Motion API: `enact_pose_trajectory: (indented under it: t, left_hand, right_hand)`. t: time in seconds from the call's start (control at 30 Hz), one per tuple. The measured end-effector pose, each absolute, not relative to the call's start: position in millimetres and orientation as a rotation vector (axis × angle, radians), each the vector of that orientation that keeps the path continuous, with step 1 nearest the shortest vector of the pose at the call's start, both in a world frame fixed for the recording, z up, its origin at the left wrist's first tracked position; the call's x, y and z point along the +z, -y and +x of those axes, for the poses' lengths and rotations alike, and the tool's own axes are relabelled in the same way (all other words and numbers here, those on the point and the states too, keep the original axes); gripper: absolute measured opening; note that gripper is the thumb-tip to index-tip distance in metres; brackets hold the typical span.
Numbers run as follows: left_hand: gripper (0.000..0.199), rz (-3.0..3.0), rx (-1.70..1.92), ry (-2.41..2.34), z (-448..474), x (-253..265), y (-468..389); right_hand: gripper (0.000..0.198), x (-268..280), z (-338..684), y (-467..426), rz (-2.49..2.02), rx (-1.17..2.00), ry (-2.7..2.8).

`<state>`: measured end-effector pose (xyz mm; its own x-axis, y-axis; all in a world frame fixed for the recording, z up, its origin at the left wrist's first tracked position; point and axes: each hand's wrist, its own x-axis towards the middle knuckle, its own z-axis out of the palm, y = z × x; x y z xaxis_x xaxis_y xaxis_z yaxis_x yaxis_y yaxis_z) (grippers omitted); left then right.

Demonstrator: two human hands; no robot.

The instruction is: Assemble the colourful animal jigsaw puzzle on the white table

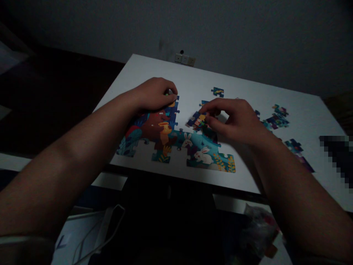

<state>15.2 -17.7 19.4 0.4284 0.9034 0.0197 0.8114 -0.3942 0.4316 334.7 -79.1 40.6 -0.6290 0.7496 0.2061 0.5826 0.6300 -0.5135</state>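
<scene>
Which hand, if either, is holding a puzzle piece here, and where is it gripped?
The right hand pinches a loose puzzle piece by its right edge between thumb and fingertips. The left hand only presses flat on the assembled puzzle.

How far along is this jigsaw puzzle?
Partly done. A joined section with a bear and rabbits lies near the edge of the white table. The left hand rests on its upper part; the right hand pinches a loose piece over it. Loose pieces to the right and one farther back remain unplaced.
</scene>
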Motion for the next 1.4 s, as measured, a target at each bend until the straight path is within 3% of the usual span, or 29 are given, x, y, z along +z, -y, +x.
enact_pose_trajectory:
  t: [0.27, 0.83, 1.4]
  left_hand:
    - [0.055, 2.336, 0.341, -1.477, 14.7, 19.0, 17.2]
    - [0.054, 2.331, 0.353, -1.491, 16.5, 19.7, 18.1]
    - [0.056, 2.314, 0.327, -1.502, 15.4, 21.5, 18.5]
  right_hand:
    - [0.029, 34.2, 334.4, 77.8, -1.059, 0.706, 2.457]
    - [0.030, 16.0, 321.1, 77.7, -0.947, 0.644, 2.366]
    - [0.036, 10.8, 310.3, 76.2, -0.808, 0.377, 2.515]
